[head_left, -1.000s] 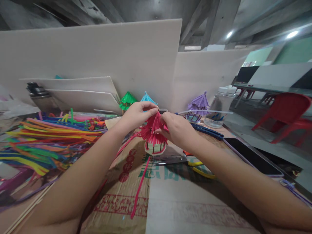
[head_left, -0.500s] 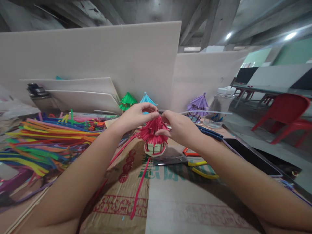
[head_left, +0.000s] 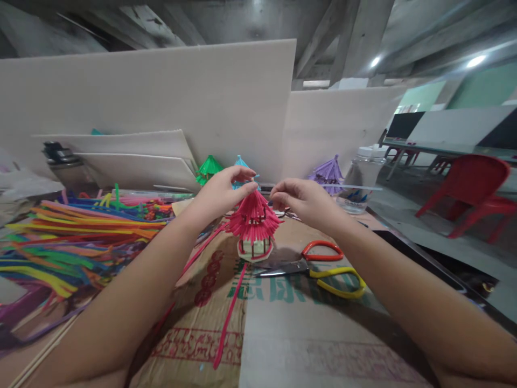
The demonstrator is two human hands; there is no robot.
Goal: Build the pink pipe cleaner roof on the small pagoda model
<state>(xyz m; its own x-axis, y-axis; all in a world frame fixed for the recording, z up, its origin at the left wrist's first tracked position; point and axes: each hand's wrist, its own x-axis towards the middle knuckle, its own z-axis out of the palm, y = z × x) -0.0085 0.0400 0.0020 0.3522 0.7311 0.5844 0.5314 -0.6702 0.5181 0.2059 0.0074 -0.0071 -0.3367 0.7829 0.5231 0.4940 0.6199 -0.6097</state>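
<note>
A small pink model pavilion (head_left: 255, 218), with a two-tiered roof of fuzzy pipe cleaners and thin posts on a pale base, stands upright on the cardboard. My left hand (head_left: 226, 188) is curled at the roof's peak, thumb and fingertips closed about the tip, which they partly hide. Just right of the upper roof, my right hand (head_left: 299, 199) has its fingers pinched together, a little apart from the model; whatever they hold is too small to make out. Scissors (head_left: 307, 267) with one red and one yellow handle lie before the model. A loose pink pipe cleaner (head_left: 232, 318) trails toward me.
Many coloured pipe cleaners (head_left: 92, 221) are heaped at left. Green (head_left: 210, 166), blue (head_left: 241, 161) and purple (head_left: 329, 172) models stand behind, near a clear jar (head_left: 359, 183). White boards (head_left: 161, 97) rise at the back. A dark flat object (head_left: 416, 258) lies right.
My right hand has moved right, off the pink roof, its fingers drawing together. My left hand stays at the peak. The scissors' red handle now shows more fully.
</note>
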